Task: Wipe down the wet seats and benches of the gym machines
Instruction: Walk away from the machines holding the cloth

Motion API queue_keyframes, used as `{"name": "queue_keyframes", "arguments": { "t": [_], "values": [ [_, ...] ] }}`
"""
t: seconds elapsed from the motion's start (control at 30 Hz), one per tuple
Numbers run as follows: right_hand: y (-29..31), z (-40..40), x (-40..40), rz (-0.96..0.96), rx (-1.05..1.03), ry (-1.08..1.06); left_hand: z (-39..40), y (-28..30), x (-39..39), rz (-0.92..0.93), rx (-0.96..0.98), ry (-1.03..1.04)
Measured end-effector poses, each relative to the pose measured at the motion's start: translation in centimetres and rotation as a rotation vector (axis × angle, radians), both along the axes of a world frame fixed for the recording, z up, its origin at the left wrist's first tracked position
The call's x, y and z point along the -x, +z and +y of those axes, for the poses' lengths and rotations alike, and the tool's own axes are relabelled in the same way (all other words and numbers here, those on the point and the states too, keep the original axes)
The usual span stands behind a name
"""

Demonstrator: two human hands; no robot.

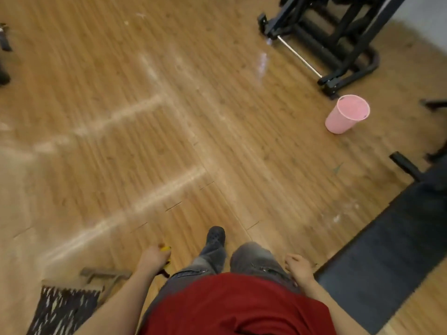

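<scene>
I stand on a wooden floor and look down at my legs. My left hand (154, 258) grips a yellow and black object (166, 249) at my side; blur hides what it is. My right hand (298, 264) hangs beside my right leg with loosely curled fingers and holds nothing. A dark padded bench (391, 257) lies at the lower right, just right of my right hand. A black gym machine frame (333, 37) stands at the upper right, far from both hands.
A pink plastic cup (347, 114) stands on the floor below the black machine. A patterned mat (65, 308) lies at the lower left. More dark machine parts (435, 131) show at the right edge and another machine part (4, 56) at the left edge.
</scene>
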State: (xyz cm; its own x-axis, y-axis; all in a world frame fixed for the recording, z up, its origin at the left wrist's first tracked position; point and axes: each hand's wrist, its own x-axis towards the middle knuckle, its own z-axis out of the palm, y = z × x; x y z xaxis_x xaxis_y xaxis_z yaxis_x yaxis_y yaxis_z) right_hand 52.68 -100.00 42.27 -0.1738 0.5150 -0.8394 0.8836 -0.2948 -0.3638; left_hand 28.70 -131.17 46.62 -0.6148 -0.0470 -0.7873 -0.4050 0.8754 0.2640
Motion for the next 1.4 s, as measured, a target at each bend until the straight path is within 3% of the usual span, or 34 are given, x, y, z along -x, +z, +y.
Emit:
{"name": "queue_keyframes", "arguments": {
  "t": [0.13,0.27,0.6,0.77,0.93,1.1,1.4],
  "values": [
    [-1.6,3.2,3.3,-0.006,-0.018,-0.194,7.5,0.6,8.4,-0.022,-0.043,-0.193],
    [0.6,6.4,9.3,-0.002,-0.020,-0.328,15.2,-0.1,15.6,-0.041,-0.058,-0.350],
    [-1.1,24.3,25.7,0.001,0.036,-0.410,37.7,-0.6,33.6,0.035,-0.032,-0.490],
    [0.6,34.2,32.2,-0.017,-0.042,-0.324,51.8,-0.2,42.3,0.071,-0.067,-0.557],
    [1.6,40.4,35.1,-0.083,-0.042,-0.286,66.7,-0.3,47.3,0.080,-0.115,-0.731],
    [0.3,47.3,36.8,-0.156,-0.042,-0.448,80.3,-7.7,53.2,0.027,-0.127,-0.890],
    [0.4,65.3,43.5,-0.166,-0.058,-0.657,105.6,-0.6,56.0,0.088,-0.096,-1.387]
  ]
}}
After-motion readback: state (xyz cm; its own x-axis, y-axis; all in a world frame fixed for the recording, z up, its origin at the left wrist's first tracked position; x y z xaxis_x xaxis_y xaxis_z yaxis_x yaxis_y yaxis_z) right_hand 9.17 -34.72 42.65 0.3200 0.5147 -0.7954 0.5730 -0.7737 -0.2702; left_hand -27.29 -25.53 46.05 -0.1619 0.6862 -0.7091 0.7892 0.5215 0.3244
